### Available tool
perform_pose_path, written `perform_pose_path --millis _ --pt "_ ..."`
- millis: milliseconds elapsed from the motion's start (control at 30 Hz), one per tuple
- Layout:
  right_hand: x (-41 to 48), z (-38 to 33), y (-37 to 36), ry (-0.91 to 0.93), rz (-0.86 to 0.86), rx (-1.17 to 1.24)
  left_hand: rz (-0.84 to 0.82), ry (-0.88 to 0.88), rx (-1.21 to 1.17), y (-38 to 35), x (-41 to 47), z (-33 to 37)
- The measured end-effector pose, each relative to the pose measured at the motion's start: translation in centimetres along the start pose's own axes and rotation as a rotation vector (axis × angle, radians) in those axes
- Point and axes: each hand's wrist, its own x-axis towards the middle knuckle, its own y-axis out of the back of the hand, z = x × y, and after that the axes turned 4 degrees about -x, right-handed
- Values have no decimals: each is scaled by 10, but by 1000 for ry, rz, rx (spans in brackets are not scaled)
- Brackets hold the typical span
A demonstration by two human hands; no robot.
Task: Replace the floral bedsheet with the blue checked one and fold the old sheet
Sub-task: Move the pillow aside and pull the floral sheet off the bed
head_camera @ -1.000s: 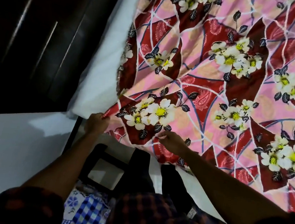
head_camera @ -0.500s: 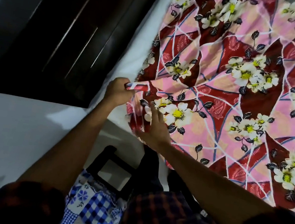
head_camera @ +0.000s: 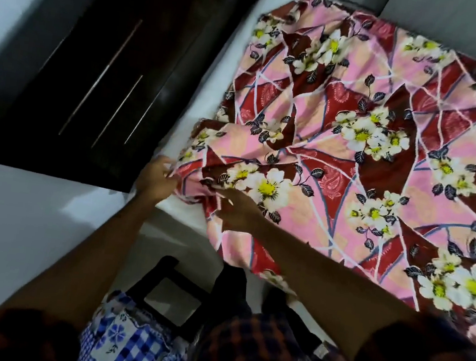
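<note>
Since a moment ago the floral bedsheet has bunched further onto the bed at its corner. My left hand pinches that corner; just right of it, my right hand rests stretched fingers on the fold. Bare mattress edge runs beyond my left grip. The blue checked sheet lies below my wrists. My shirt tag is too blurred to read.

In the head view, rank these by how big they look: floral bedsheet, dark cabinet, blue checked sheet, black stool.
1. floral bedsheet
2. dark cabinet
3. blue checked sheet and black stool: these look about alike. Both are partly hidden and close to the camera, so I won't rank them.
</note>
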Motion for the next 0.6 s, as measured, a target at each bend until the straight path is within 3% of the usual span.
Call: perform_pose_path --millis 100,200,367,467,600 --pt "-1 40 9 -194 14 -13 -87 77 -115 -18 5 8" --pt "10 76 36 -329 59 -13 -210 47 -172 -46 23 31" --pt "64 97 99 -321 154 -101 -386 -87 -128 -85 80 76" --pt "118 96 142 -325 300 -114 -459 -160 -135 -94 136 103" --pt "211 92 204 -380 535 -106 -363 -309 -41 -106 226 128"
